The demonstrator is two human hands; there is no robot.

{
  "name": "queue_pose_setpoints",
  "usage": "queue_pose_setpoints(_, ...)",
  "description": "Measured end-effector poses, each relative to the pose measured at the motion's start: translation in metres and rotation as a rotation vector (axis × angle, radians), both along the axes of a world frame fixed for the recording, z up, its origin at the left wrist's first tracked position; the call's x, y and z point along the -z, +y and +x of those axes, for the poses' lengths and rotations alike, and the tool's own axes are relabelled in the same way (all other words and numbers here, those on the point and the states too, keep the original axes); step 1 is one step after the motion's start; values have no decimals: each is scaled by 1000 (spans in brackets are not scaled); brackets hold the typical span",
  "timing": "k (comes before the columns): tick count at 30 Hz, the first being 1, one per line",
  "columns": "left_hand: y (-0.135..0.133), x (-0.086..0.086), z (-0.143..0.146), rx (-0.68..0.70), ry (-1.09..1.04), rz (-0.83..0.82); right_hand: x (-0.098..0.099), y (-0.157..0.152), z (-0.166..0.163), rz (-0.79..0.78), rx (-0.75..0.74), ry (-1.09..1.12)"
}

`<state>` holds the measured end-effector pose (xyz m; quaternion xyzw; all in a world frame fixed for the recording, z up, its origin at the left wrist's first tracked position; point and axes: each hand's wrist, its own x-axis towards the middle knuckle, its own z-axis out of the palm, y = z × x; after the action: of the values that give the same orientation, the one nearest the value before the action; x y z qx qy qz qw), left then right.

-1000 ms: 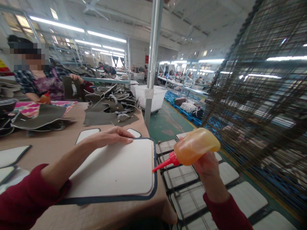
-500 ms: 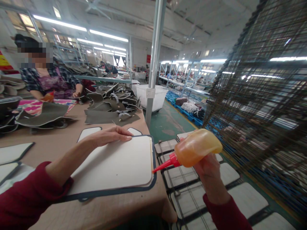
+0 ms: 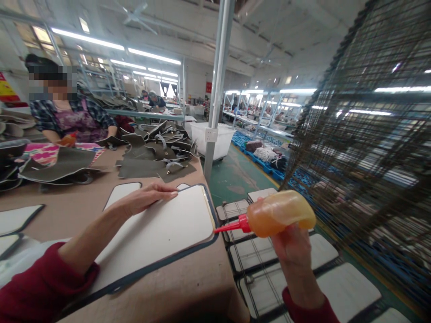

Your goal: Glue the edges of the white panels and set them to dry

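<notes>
My left hand (image 3: 148, 197) lies flat, fingers stretched out, on a white panel with a dark blue border (image 3: 161, 233) that rests on the brown table (image 3: 175, 296). My right hand (image 3: 291, 249) grips an amber squeeze bottle (image 3: 279, 213) held sideways. Its red nozzle (image 3: 229, 228) points left and touches the panel's right edge near the lower corner. Both my sleeves are dark red.
More white bordered panels (image 3: 121, 192) lie on the table, and others rest on a wire rack (image 3: 289, 269) below to the right. Olive-green cut pieces (image 3: 155, 152) are heaped at the far end. A seated person (image 3: 67, 119) works opposite. A tall wire rack (image 3: 370, 134) stands right, a pillar (image 3: 215, 89) ahead.
The panel has turned counter-clockwise under my left hand, so its far edge now slants. The bottle's nozzle stays at the right edge, now close to the lower corner.
</notes>
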<state>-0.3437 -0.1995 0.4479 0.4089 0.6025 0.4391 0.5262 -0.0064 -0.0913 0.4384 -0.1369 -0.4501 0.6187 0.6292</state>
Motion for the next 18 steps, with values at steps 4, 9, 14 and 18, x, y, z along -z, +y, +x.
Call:
queue_pose_setpoints(4, -1, 6, 4, -82, -52, 18, 5, -5, -2, 11, 87, 53)
queue_pose_setpoints(9, -1, 11, 16, -228, -111, -9, 11, -9, -6, 42, 168, 90)
queue_pose_setpoints(14, 1, 30, 21, -252, -177, 24, 18, -6, -11, 51, 253, 108)
queue_pose_setpoints(18, 2, 45, 22, -280, -196, 40, 26, -1, -17, 54, 290, 104)
